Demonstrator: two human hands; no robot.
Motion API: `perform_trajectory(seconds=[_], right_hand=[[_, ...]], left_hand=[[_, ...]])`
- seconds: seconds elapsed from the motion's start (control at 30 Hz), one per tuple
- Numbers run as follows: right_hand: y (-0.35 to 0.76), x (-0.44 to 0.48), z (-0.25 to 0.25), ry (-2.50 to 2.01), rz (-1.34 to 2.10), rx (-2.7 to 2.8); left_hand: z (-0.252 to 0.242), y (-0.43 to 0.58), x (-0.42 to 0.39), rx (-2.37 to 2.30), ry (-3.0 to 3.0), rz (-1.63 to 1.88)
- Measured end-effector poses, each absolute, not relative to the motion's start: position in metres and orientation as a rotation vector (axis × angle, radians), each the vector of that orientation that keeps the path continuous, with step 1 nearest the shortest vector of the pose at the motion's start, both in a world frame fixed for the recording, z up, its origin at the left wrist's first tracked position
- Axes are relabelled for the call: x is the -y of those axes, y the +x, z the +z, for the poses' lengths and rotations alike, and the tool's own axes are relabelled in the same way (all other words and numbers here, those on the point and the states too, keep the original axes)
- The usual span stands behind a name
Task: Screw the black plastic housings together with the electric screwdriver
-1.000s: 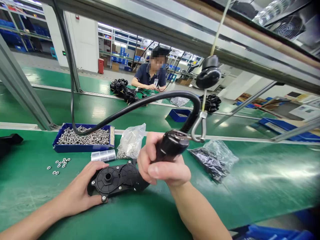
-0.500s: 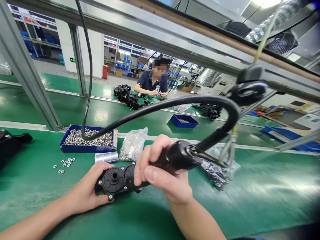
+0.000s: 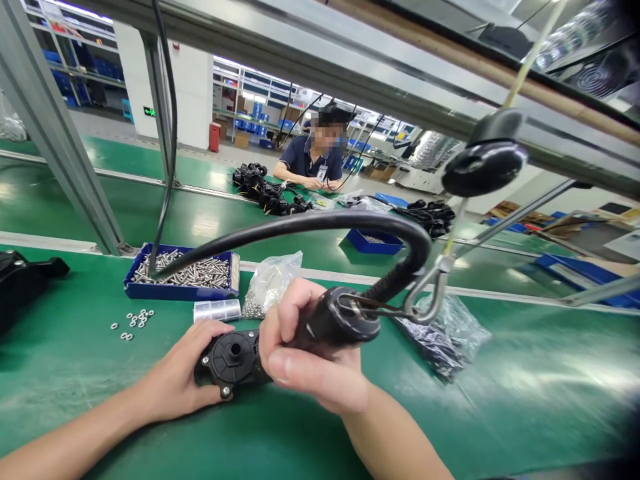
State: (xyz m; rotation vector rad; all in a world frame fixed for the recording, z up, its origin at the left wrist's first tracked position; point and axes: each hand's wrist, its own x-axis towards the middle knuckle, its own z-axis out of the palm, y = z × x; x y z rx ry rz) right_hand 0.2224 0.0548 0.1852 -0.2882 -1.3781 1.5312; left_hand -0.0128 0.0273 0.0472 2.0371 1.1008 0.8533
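My left hand (image 3: 185,377) is closed around the left end of a black plastic housing (image 3: 233,359) that lies on the green bench and has screws along its rim. Wrapped in my right hand (image 3: 315,357) is a black electric screwdriver (image 3: 337,320), held over the housing's right part. Its thick black cable (image 3: 300,223) arcs up and left from its rear end, where a metal hook (image 3: 433,297) on a hanging line is also attached. The screwdriver's tip and the right side of the housing are hidden behind my right hand.
Behind the housing are a blue box of screws (image 3: 185,273), a clear cylindrical container (image 3: 217,311) and a plastic bag of small metal parts (image 3: 270,287). Several loose rings (image 3: 135,320) lie at left. Bagged black parts (image 3: 440,347) rest at right. A co-worker (image 3: 315,157) sits across the bench.
My right hand has moved left and slightly down with the screwdriver, covering more of the housing. The cable and hook have shifted left with it. My left hand keeps its hold.
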Motion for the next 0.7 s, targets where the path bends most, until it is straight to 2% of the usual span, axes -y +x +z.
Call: perform_trajectory(seconds=[0.2,0.4,0.6,0.7], right_hand=[[0.214,-0.055,0.183,-0.352,1.552,1.32],[0.222,-0.076,0.183,-0.207,1.523,1.375],[0.269,-0.093,0.218,-0.32,1.103,1.091],[0.286,-0.113,0.213,-0.532,1.002,1.163]], left_hand=[[0.044,-0.004,-0.025,-1.157,2.001,0.935],[0.047,0.004,-0.026,-1.244,2.043,0.961],[0.077,-0.001,-0.007,-1.435,1.745,0.801],[0.092,-0.003,-0.004,-1.422,1.701,0.686]])
